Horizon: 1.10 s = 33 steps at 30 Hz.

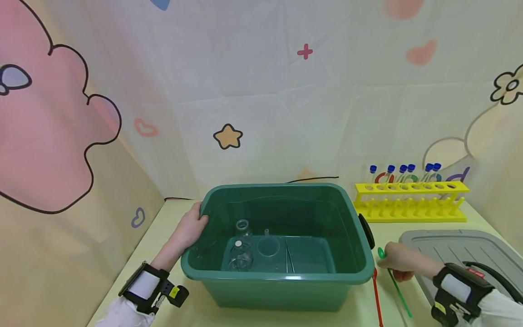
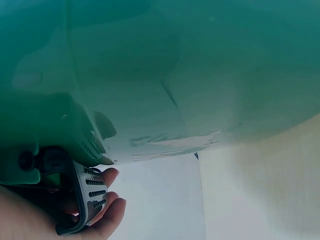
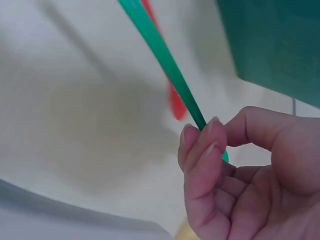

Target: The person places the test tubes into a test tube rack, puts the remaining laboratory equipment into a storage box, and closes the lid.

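A deep green plastic bin [image 1: 278, 290] stands at the middle of the table. My left hand [image 1: 192, 227] holds its left side, with fingers curled round the black and grey handle [image 2: 92, 195]. Beyond the bin's right side, my right hand [image 1: 398, 261] pinches a thin green plastic stirring spoon [image 1: 399, 293] near its rounded end, above the table. A similar red stirring spoon [image 1: 377, 295] lies beside the bin. Inside the bin are two clear bottles, a nearer one [image 1: 240, 258] and a farther one [image 1: 243, 229], a clear funnel [image 1: 268, 245] and two thin rods or tweezers [image 1: 289, 256].
A yellow rack [image 1: 412, 218] of blue-capped test tubes stands at the back right. The grey ribbed lid [image 1: 433, 240] lies flat on the right, under my right forearm. Black handle [image 1: 366, 231] juts from the bin's right side. A patterned curtain [image 1: 261, 100] hangs behind the table.
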{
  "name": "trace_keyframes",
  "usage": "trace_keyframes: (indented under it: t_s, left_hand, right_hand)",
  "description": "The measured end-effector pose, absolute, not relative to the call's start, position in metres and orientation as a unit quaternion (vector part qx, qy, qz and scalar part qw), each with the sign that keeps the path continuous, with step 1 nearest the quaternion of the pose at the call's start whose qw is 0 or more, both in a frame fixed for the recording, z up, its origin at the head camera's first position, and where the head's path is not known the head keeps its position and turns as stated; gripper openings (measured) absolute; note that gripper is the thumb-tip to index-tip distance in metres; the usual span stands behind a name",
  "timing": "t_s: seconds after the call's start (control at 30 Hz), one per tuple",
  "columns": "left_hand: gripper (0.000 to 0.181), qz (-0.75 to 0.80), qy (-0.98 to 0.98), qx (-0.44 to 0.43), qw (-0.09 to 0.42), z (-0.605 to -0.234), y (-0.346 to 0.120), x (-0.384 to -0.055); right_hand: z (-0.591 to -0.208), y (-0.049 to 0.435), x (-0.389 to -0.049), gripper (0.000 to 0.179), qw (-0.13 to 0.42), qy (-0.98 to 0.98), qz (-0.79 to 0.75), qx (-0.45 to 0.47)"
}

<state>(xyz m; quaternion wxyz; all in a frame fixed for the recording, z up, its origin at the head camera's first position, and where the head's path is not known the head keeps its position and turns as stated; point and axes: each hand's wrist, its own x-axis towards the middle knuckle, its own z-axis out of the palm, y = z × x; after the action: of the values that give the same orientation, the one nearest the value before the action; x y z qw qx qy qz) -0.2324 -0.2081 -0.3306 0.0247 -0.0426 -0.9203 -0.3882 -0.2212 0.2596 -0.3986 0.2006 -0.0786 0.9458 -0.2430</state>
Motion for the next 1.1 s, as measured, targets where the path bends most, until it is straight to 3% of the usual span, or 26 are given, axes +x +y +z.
trace_keyframes:
  t_s: [0.53, 0.83, 1.1]
  left_hand:
    - [0.040, -0.389, -0.919, -0.048, 0.024, -0.331, -0.207, -0.233]
    - [0.041, -0.388, -0.920, -0.047, 0.024, -0.332, -0.208, -0.233]
    - [0.040, -0.388, -0.920, -0.045, 0.023, -0.331, -0.208, -0.233]
  right_hand:
    - [-0.292, 0.268, -0.255, 0.024, 0.182, 0.949, -0.238, -0.102]
    - [-0.246, 0.237, -0.263, 0.023, 0.143, 0.952, -0.225, -0.148]
    - [-0.227, 0.199, -0.266, 0.024, 0.142, 0.947, -0.232, -0.170]
